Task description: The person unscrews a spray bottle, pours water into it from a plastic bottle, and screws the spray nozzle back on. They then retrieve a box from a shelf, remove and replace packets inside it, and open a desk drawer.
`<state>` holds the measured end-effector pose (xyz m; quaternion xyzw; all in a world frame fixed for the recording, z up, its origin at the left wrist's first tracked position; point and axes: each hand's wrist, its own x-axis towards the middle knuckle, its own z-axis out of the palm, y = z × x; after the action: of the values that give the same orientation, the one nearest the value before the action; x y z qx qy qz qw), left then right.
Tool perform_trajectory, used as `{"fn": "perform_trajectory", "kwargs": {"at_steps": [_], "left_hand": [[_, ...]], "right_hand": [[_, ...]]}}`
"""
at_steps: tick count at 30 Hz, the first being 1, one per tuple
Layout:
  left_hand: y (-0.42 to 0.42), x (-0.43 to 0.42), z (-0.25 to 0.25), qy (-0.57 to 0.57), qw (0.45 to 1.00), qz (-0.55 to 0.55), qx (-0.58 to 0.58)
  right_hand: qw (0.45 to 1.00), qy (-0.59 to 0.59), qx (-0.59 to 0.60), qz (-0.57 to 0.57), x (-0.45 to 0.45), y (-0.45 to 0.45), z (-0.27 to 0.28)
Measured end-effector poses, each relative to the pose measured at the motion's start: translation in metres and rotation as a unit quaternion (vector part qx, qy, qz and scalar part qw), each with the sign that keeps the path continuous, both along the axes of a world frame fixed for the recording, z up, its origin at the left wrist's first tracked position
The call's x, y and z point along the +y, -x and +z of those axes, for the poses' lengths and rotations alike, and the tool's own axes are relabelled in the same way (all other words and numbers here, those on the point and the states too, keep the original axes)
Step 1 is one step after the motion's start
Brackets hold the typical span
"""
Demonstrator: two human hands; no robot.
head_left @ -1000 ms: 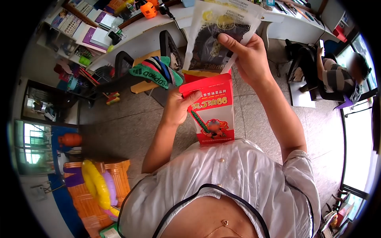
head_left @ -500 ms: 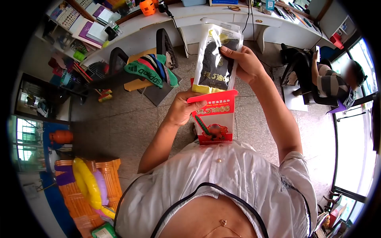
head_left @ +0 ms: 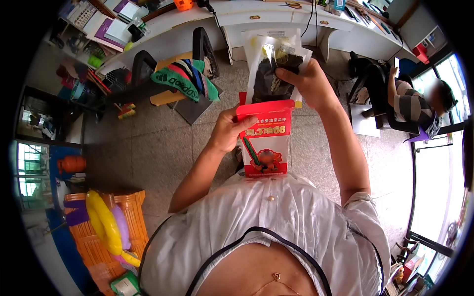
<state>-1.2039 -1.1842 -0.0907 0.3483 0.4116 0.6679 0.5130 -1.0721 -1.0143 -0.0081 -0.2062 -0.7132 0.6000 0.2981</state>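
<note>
My left hand point(head_left: 228, 132) is closed around the upper left side of an upright red-and-white cardboard box point(head_left: 269, 140), its thumb on the printed front. The box has Chinese lettering and a picture on it, and its base is near my shirt. My right hand point(head_left: 314, 86) pinches clear plastic packets point(head_left: 264, 76) with dark contents, thumb in front. At least two packets overlap. They stand at the open top of the box, and their lower ends are mostly hidden behind its red rim.
Ahead, a long white counter point(head_left: 276, 19) holds tools and papers. A black-armed chair with a green towel point(head_left: 182, 81) stands to the left. A seated person point(head_left: 414, 101) holds a phone at right. Lower left is a wooden seat point(head_left: 98, 237) bearing yellow inflatables.
The packets have shifted down, their lower ends now mostly behind the box rim, and they have fanned apart. My right hand has moved slightly right. The left hand keeps its hold on the box.
</note>
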Motion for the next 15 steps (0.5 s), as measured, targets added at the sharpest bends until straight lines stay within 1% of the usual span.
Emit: {"fn": "perform_trajectory", "kwargs": {"at_steps": [2,4,5,6,7,8,9,10,11,12,14,15], "left_hand": [[-0.005,0.001,0.001,0.008,1.0,0.004,-0.008],[-0.013,0.004,0.001,-0.01,0.999,0.044,0.024],[-0.014,0.004,-0.005,0.0,0.998,0.04,0.056],[-0.017,0.005,-0.01,0.002,0.998,0.038,0.055],[-0.022,0.006,-0.014,-0.041,0.994,0.07,0.079],[-0.025,0.008,-0.016,-0.085,0.986,0.101,0.102],[-0.024,0.008,-0.017,-0.074,0.991,0.083,0.071],[-0.024,0.01,-0.015,-0.074,0.992,0.079,0.07],[-0.026,0.01,-0.013,-0.064,0.994,0.083,0.042],[-0.027,0.012,-0.011,-0.053,0.995,0.089,0.013],[-0.023,0.014,-0.017,-0.039,0.995,0.086,0.011],[-0.021,0.014,-0.019,-0.035,0.997,0.072,0.014]], "right_hand": [[1.0,0.008,0.012,0.001,0.0,-0.002,-0.003],[1.0,0.016,0.025,0.0,0.003,-0.005,-0.004],[0.999,0.017,0.023,0.031,0.005,-0.007,-0.003],[0.998,0.018,0.019,0.06,0.008,-0.009,-0.003],[0.997,0.013,-0.021,0.076,0.011,-0.011,-0.005],[0.997,0.014,-0.021,0.073,0.011,-0.011,-0.008],[0.996,0.041,-0.029,0.073,0.008,-0.009,-0.012],[0.994,0.067,-0.037,0.073,0.006,-0.008,-0.017],[0.991,0.101,-0.013,0.091,0.004,-0.008,-0.023],[0.991,0.1,-0.014,0.09,0.004,-0.009,-0.025],[0.966,0.241,0.046,0.078,0.002,-0.01,-0.028],[0.964,0.251,0.06,0.07,0.006,-0.011,-0.028]]}}
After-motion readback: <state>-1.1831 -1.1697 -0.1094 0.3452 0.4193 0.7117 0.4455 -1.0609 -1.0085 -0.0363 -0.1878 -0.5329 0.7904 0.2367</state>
